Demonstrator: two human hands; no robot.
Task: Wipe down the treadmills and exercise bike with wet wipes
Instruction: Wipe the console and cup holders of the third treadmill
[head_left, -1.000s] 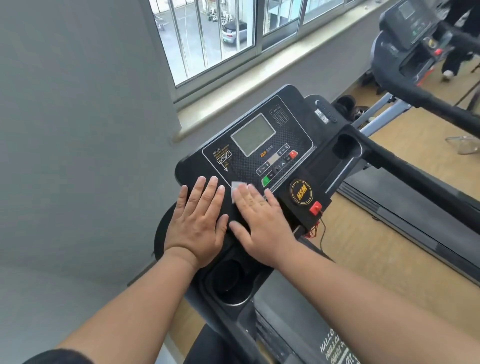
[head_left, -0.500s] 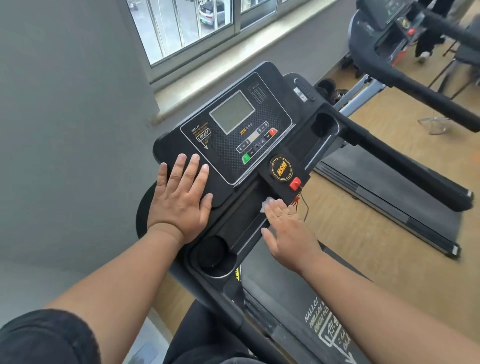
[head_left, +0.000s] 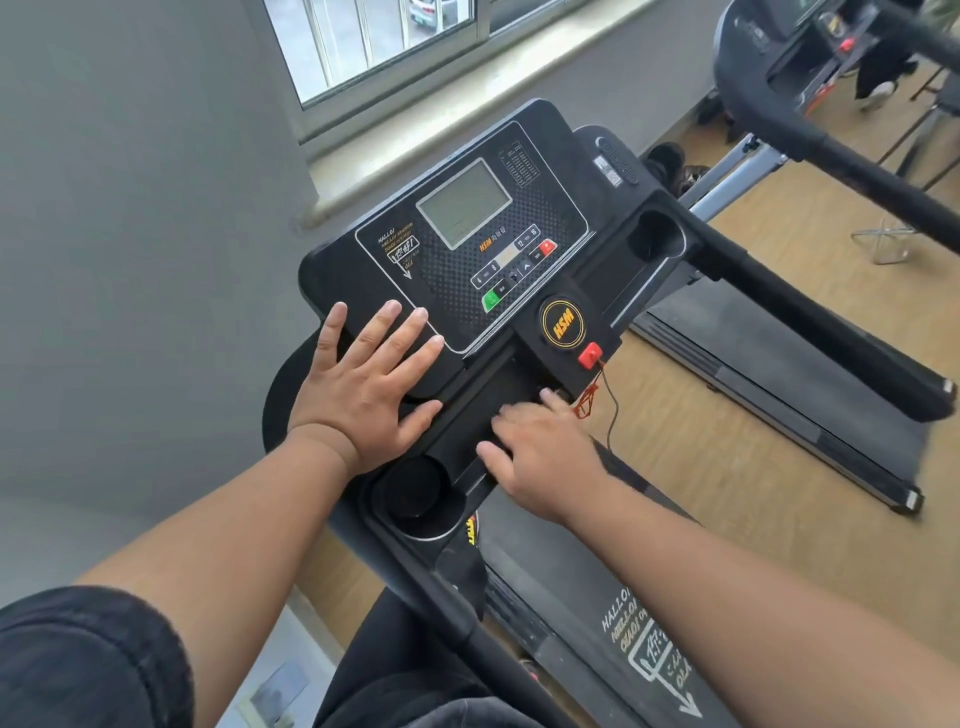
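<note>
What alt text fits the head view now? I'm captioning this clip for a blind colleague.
A person's right hand presses on the lower ledge of a black treadmill console, just below its red safety key, while the left hand rests flat with fingers spread on the console's left side. Any wipe is hidden. A second treadmill stands to the right.

We see the left hand (head_left: 363, 384) flat on the near left corner of the treadmill console (head_left: 467, 249), the right hand (head_left: 540, 452) on the tray just right of it. A cup holder (head_left: 413, 493) sits nearest us; a second treadmill (head_left: 810, 104) stands far right.
</note>
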